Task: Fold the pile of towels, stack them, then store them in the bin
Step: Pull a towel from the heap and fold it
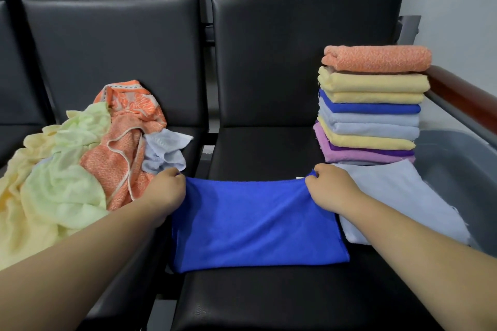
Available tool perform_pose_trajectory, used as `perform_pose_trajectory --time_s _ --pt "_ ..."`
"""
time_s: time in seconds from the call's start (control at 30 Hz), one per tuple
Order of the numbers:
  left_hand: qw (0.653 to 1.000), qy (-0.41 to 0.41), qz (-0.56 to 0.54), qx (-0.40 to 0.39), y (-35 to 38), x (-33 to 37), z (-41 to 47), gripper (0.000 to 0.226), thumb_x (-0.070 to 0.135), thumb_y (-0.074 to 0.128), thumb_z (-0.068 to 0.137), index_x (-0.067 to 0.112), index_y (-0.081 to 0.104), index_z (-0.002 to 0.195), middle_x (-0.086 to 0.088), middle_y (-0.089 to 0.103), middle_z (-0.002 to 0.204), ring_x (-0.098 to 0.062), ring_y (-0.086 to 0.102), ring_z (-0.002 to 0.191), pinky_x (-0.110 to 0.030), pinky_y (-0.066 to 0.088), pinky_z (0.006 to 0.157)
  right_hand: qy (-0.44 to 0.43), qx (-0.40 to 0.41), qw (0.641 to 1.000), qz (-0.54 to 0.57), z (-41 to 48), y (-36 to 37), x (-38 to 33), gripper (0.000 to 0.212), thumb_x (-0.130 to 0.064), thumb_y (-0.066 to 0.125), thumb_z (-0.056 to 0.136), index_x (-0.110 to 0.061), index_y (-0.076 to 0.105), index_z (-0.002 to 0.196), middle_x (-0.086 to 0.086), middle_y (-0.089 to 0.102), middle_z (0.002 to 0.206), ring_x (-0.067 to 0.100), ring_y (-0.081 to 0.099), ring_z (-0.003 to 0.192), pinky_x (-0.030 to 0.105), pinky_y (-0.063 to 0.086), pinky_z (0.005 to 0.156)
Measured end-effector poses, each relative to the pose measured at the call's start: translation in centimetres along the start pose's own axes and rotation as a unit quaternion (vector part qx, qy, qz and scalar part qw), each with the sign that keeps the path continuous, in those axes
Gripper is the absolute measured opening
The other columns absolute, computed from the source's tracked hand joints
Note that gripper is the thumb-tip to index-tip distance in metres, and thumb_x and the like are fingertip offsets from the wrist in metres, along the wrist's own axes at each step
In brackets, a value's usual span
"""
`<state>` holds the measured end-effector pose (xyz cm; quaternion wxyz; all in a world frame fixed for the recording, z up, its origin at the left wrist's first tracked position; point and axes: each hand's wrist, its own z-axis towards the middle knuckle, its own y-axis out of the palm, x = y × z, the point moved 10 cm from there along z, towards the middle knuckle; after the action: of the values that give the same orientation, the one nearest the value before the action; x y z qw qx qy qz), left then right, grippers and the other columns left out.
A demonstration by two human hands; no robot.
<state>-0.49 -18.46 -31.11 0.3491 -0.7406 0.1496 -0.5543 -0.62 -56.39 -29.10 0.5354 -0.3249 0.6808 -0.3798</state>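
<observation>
Setting: row of black padded seats (269,148), wall behind at 1 o'clock, wooden armrest (462,94) on the far right.

Work item: blue towel (255,223) lies flat on the middle seat, dead centre and already doubled, by the look of its thick near edge. Left hand (166,188) pinches its far corner at 10 o'clock; right hand (328,191) pinches the other far corner at 2 o'clock. Both have fingers curled on the hem, and the cloth is drawn taut between them.

Folded stack (373,105) stands at 2 o'clock from the towel, orange piece on top (leaning slightly, lower layers offset). A pale blue cloth (398,196) lies flat at its foot, partly under the right forearm. Grey bin (462,164) at 3 o'clock, only partly in view. Unfolded pile (80,164) at 9 o'clock on the next seat.

Judgement: mid-fold, task roughly half done.

Risks:
- Uneven pull from one hand would skew the next fold and misalign the edges.
- The right forearm could drag the pale blue cloth off the seat.
- Another layer set on carelessly may tip the stack toward the bin.
</observation>
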Motion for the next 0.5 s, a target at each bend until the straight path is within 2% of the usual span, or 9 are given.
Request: perform_pose_trajectory --time_s 0.07,0.2,0.33,0.43,0.5 --pt "1.0 0.003 0.004 0.006 0.1 -0.1 0.3 0.023 0.009 0.039 0.1 -0.003 0.056 0.09 -0.011 0.054 0.08 -0.022 0.047 0.07 -0.034 0.038 0.058 0.007 -0.002 1.0 0.001 0.3 0.0 0.1 0.031 -0.013 0.043 0.101 -0.014 0.032 0.072 0.003 0.042 0.074 0.017 0.037 0.063 0.031 0.023 0.053" --pt "0.998 0.027 0.055 0.022 0.4 0.4 1.1 0.032 0.013 0.042 0.105 0.017 0.043 0.073 0.0 0.045 0.072 -0.023 0.045 0.071 -0.025 0.032 0.055 0.004 -0.001 1.0 -0.008 0.8 0.2 0.1 0.031 -0.013 0.043 0.102 -0.014 0.032 0.072 0.003 0.042 0.073 0.016 0.038 0.063 0.03 0.023 0.052" --pt "0.996 0.012 0.09 0.017 0.6 0.9 1.2 0.036 0.016 0.043 0.105 0.02 0.035 0.07 0.0 0.04 0.071 -0.018 0.04 0.064 -0.032 0.033 0.059 0.002 0.005 1.0 -0.015 1.0 0.4 0.3 0.031 -0.019 0.046 0.103 -0.014 0.037 0.074 0.002 0.045 0.074 0.015 0.04 0.064 0.029 0.028 0.053" --pt "0.994 0.002 0.105 0.008 0.7 1.1 0.8 0.035 0.018 0.047 0.104 0.02 0.035 0.071 0.0 0.041 0.073 -0.027 0.048 0.082 -0.036 0.037 0.075 0.002 0.004 1.0 0.006 0.9 0.0 0.3 0.037 -0.029 0.054 0.103 -0.015 0.038 0.072 0.001 0.046 0.073 0.015 0.041 0.064 0.03 0.029 0.054" --pt "0.994 -0.003 0.105 0.01 0.6 1.3 0.4 0.023 0.018 0.051 0.101 0.013 0.045 0.08 -0.004 0.048 0.078 -0.028 0.051 0.084 -0.037 0.04 0.073 0.013 -0.009 0.999 0.038 0.5 -0.1 0.5 0.043 -0.037 0.059 0.102 -0.017 0.036 0.071 -0.002 0.041 0.071 0.015 0.039 0.062 0.03 0.027 0.054"
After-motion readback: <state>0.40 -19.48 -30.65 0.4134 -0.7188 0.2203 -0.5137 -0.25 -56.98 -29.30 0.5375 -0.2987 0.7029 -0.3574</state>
